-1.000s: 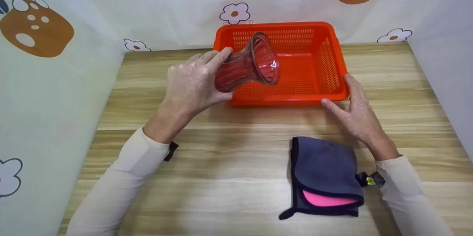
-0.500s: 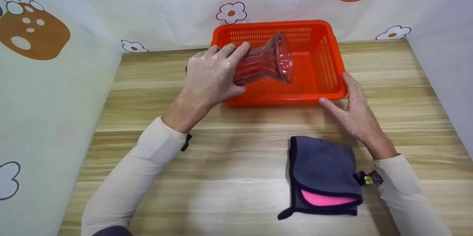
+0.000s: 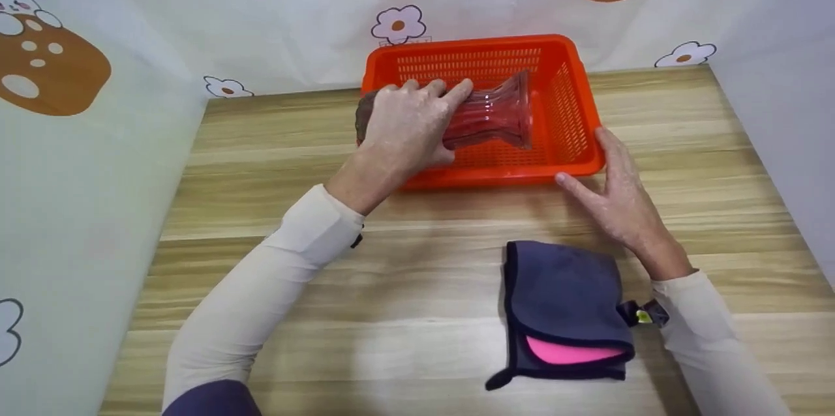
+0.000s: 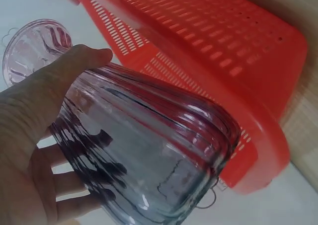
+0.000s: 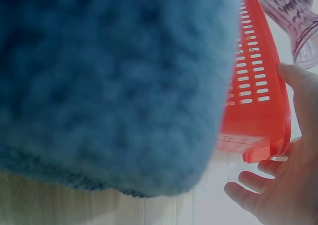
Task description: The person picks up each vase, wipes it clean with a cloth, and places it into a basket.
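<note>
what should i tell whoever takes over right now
Left hand grips the ribbed clear glass vase on its side, low inside the orange slotted plastic basket; whether it touches the floor is unclear.
Right hand, fingers straight, steadies the basket's near right corner.
Folded grey cloth with pink lining lies on the wooden table.
Done: vase is over the basket.
Left: release it.

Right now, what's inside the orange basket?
A glass vase lies sideways in the basket, gripped by the left hand. That hand covers the vase's bottom and part of the basket floor. The right hand touches a corner.
</note>
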Demonstrator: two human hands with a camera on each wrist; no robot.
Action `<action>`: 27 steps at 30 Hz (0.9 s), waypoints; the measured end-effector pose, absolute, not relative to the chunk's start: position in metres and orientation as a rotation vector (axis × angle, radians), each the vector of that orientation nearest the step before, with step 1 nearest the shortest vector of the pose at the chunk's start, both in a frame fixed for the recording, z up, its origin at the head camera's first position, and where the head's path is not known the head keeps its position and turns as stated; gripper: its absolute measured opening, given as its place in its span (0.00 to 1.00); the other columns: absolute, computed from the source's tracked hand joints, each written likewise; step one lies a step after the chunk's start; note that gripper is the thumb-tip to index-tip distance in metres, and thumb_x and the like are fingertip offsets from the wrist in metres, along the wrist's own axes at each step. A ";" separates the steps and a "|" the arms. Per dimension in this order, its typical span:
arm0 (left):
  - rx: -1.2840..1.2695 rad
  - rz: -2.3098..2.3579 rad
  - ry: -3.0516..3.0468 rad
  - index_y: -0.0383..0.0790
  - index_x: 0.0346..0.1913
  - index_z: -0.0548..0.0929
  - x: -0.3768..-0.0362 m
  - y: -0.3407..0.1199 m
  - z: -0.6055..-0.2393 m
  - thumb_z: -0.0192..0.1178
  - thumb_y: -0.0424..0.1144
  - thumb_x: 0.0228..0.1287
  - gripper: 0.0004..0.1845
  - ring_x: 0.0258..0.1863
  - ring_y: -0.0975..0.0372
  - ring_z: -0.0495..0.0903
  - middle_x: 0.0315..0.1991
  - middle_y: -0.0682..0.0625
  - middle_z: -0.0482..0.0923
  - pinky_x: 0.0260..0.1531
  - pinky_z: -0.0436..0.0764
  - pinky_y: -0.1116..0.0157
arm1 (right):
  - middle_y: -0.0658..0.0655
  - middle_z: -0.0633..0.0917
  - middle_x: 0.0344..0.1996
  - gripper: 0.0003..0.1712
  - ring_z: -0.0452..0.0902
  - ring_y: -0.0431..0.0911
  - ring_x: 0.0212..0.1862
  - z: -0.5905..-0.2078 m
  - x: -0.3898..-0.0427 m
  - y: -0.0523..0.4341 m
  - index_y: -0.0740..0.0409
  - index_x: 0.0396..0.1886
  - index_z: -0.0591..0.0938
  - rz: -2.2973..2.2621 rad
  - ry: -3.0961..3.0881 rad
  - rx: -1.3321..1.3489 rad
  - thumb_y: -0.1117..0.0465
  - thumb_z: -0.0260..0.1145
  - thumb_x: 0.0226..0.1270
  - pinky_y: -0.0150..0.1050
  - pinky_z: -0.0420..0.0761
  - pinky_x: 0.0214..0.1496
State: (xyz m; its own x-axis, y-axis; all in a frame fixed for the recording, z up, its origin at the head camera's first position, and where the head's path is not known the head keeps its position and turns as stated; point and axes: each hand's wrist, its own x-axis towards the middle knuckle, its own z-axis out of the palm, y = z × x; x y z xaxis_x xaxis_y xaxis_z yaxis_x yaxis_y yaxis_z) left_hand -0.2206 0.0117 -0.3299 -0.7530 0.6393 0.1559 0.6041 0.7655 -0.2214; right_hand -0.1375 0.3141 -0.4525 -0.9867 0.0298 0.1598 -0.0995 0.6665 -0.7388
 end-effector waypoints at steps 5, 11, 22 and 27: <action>-0.990 0.269 -2.804 0.52 0.76 0.67 -0.228 0.021 -0.338 0.71 0.62 0.54 0.47 0.38 0.49 0.82 0.54 0.44 0.82 0.36 0.84 0.52 | 0.62 0.51 0.79 0.57 0.46 0.57 0.78 -0.453 -0.137 0.314 0.59 0.82 0.49 1.225 -2.719 0.052 0.40 0.69 0.68 0.62 0.48 0.76; -1.006 0.319 -2.856 0.51 0.73 0.68 -0.236 0.028 -0.347 0.70 0.62 0.55 0.44 0.34 0.51 0.80 0.46 0.45 0.83 0.34 0.84 0.54 | 0.61 0.52 0.79 0.57 0.46 0.57 0.78 -0.454 -0.138 0.315 0.58 0.82 0.49 1.221 -2.714 0.038 0.39 0.69 0.68 0.61 0.49 0.76; -1.057 0.409 -2.906 0.53 0.65 0.74 -0.255 0.038 -0.363 0.72 0.64 0.51 0.40 0.29 0.52 0.78 0.38 0.46 0.84 0.35 0.85 0.53 | 0.61 0.52 0.79 0.56 0.47 0.57 0.78 -0.456 -0.138 0.314 0.58 0.82 0.49 1.211 -2.698 0.065 0.40 0.69 0.68 0.62 0.50 0.76; -1.060 0.454 -2.906 0.53 0.64 0.76 -0.263 0.042 -0.373 0.72 0.66 0.50 0.39 0.28 0.52 0.79 0.36 0.45 0.85 0.35 0.86 0.53 | 0.60 0.51 0.80 0.57 0.46 0.56 0.78 -0.456 -0.139 0.313 0.57 0.83 0.49 1.213 -2.706 0.048 0.39 0.68 0.68 0.62 0.50 0.76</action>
